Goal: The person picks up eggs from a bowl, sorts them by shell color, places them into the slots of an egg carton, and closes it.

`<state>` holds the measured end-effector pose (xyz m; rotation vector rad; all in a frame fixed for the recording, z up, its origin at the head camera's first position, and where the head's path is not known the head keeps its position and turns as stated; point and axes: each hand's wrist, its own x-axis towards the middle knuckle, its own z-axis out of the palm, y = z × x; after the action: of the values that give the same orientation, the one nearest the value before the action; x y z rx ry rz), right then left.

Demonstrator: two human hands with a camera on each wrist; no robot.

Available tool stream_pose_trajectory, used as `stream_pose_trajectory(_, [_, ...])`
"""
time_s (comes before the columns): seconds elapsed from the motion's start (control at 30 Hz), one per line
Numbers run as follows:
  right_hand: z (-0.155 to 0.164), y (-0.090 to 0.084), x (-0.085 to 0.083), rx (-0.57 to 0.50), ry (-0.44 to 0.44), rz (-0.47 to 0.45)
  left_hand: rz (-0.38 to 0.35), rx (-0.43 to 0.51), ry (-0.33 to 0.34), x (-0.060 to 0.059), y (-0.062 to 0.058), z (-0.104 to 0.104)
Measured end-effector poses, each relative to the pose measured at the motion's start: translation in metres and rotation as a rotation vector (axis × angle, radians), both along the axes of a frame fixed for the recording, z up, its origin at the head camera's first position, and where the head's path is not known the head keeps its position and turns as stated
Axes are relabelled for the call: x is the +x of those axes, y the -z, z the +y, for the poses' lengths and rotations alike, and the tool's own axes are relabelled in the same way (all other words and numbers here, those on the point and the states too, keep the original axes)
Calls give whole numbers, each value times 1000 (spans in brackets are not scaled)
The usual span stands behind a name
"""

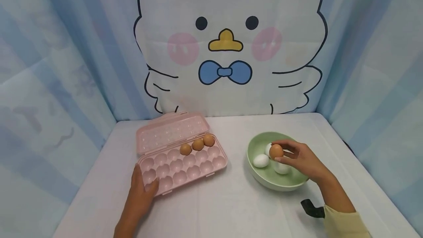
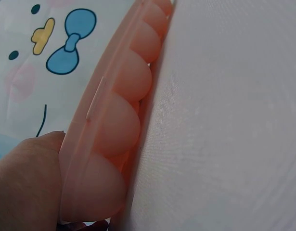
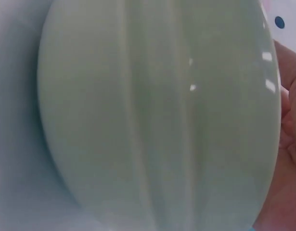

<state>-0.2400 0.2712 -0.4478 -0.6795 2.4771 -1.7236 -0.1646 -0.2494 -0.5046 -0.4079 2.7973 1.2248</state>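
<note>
Brown egg in right hand

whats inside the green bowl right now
White eggs lie in the green bowl; the right hand holds a brown egg above them. The hand hides part of the bowl, so the count is unsure.

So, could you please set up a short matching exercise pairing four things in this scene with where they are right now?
Things:
1. brown egg pinched by the right hand
2. three brown eggs
3. white eggs
4. left hand

Places:
A. inside the green ceramic bowl
B. back row of the pink plastic egg tray
C. on the tray's front corner
D. just above the bowl

Pairs: 1-D, 2-B, 3-A, 4-C
</note>
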Motion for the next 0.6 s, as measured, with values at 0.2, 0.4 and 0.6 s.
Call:
stream_pose_trajectory(0.2, [-21, -9, -4, -93, 31, 25, 24, 5, 0, -1, -2, 1])
stream_pose_trajectory(0.4, [-58, -13, -4, -173, 104, 34, 14, 5, 2, -1, -1, 0])
stream_pose_trajectory(0.6, [-98, -17, -7, -167, 139, 16, 11, 6, 1, 3, -3, 1])
